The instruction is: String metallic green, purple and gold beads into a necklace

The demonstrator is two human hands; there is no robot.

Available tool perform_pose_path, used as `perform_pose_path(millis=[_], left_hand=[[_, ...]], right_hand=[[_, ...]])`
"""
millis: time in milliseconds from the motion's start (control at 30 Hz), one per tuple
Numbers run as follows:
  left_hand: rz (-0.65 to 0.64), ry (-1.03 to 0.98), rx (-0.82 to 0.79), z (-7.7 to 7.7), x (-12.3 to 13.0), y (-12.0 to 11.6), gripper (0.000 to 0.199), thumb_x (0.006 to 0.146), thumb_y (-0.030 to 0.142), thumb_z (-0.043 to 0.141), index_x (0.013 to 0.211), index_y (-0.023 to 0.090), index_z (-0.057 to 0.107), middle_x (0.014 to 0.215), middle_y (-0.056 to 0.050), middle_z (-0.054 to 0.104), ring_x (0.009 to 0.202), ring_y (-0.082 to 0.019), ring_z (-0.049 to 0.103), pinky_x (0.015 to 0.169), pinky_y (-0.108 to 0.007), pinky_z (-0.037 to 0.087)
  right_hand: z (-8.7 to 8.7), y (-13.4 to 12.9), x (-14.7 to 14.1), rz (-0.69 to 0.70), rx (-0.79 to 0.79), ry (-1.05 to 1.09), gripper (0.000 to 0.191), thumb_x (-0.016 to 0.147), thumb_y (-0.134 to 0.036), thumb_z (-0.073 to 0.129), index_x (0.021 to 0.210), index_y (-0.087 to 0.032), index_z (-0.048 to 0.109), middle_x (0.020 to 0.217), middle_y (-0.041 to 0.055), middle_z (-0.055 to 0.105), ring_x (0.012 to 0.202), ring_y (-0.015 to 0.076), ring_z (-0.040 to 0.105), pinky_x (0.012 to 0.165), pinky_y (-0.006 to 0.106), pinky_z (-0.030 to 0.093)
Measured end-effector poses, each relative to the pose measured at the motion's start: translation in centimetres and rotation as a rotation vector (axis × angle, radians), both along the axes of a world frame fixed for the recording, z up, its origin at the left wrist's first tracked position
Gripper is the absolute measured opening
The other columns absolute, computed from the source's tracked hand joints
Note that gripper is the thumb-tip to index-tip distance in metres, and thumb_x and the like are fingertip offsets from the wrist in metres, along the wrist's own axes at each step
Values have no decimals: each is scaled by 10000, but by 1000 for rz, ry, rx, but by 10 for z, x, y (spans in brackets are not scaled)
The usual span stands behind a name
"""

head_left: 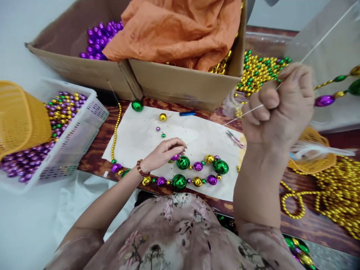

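Note:
My right hand (281,101), raised high on the right, is closed around a thin white cord (323,39). One stretch of cord slants down from this fist toward the sheet; another runs up to the top right corner. My left hand (165,152) is low over the white sheet (135,135), its fingers curled on the end of a bead strand (180,182) and partly covering a purple bead. Large shiny green, gold and purple beads make up this strand, which bends back in a U. At its left it joins a chain of small gold beads (116,131).
Loose beads, a blue pen-like piece (187,113) and pink-handled snips (234,139) lie on the sheet. Behind stands a cardboard box (185,84) with orange cloth (180,30). A white basket (70,150) is at left; gold bead chains (337,191) heap at right.

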State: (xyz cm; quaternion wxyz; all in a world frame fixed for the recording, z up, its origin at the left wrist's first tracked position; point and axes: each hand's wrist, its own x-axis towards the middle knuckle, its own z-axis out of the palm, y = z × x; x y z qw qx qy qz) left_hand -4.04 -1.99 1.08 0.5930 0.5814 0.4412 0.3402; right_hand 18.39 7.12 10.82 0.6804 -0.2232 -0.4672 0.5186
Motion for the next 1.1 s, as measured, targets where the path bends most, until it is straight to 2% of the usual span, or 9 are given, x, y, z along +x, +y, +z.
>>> perform_pose_path(millis=[67, 167, 333, 500, 767, 933, 1100], left_hand=[[47, 49, 46, -10, -4, -10, 200, 952, 316, 546, 993, 155, 658, 936, -56, 683, 872, -145, 624, 791, -274, 490], [131, 162, 105, -24, -15, -22, 207, 939, 326, 565, 1009, 172, 682, 992, -59, 661, 905, -161, 610, 833, -298, 480], [247, 377, 150, -41, -45, -36, 206, 912, 347, 595, 983, 197, 717, 970, -59, 640, 938, -196, 605, 871, -334, 471], [239, 413, 78, -53, -71, -37, 193, 895, 330, 575, 959, 190, 691, 940, -51, 647, 862, -189, 618, 791, -321, 489], [281, 635, 116, -55, -79, -33, 117, 858, 230, 556, 869, 199, 668, 887, -38, 618, 835, -189, 604, 792, -329, 503], [312, 616, -18, -56, -80, -32, 93, 827, 214, 531, 780, 197, 609, 875, -26, 616, 677, -147, 602, 665, -290, 517], [340, 619, -168, -60, -86, -31, 66, 811, 207, 518, 766, 197, 566, 779, 2, 605, 511, -120, 584, 581, -286, 506]], right_hand=[[6, 0, -7, -28, 7, 20, 271, 842, -302, 787, 736, -228, 548, 465, -130, 394, 318, 33, 214, 273, 170, 126], [5, -2, -23, -42, -20, -15, 256, 879, -312, 746, 739, -233, 546, 467, -128, 404, 312, 35, 197, 263, 181, 121], [-11, -9, -50, 52, -78, -98, 254, 892, -381, 741, 774, -232, 572, 485, -107, 455, 309, 45, 279, 273, 192, 172], [-29, -10, -65, 133, -136, -166, 256, 908, -416, 715, 813, -225, 574, 507, -92, 496, 319, 50, 345, 285, 183, 215], [-46, -8, -64, 155, -160, -251, 259, 931, -440, 678, 850, -217, 574, 547, -89, 537, 354, 43, 438, 326, 156, 314], [-55, -6, -56, 115, -205, -219, 217, 913, -399, 692, 876, -212, 590, 609, -61, 614, 415, 63, 534, 361, 164, 393], [-65, -8, -48, 69, -235, -192, 199, 891, -379, 705, 882, -215, 593, 635, -49, 654, 444, 74, 587, 363, 159, 398]])
